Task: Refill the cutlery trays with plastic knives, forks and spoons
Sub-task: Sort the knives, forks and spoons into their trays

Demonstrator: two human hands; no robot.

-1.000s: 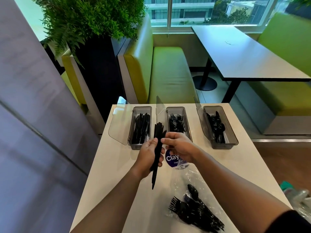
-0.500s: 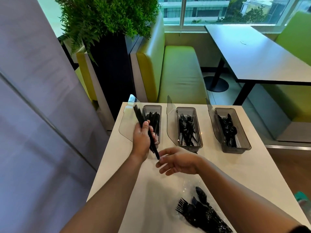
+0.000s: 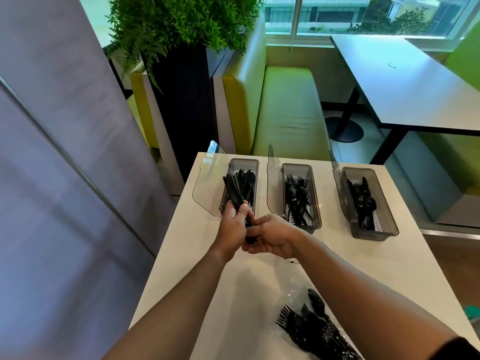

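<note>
Three grey cutlery trays stand in a row on the white table (image 3: 405, 268), lids raised. The left tray (image 3: 253, 165) holds black knives, the middle tray (image 3: 311, 172) black forks, the right tray (image 3: 374, 175) black spoons. My left hand (image 3: 232, 229) grips a bundle of black plastic knives (image 3: 235, 189) by the handles, with the blades pointing out over the left tray's near end. My right hand (image 3: 272, 236) meets it and holds the lower ends of the handles. A clear plastic bag with black forks and spoons (image 3: 314, 326) lies on the table near me.
A tall dark planter with a fern (image 3: 181, 29) stands behind the table at left. A green bench (image 3: 288, 107) and a dark dining table (image 3: 405, 84) lie beyond. A grey wall (image 3: 52, 152) runs along the left side.
My right hand has come back to the knife handles after letting go half a second ago. My left hand has carried the bundle from over the table's middle to the left tray.
</note>
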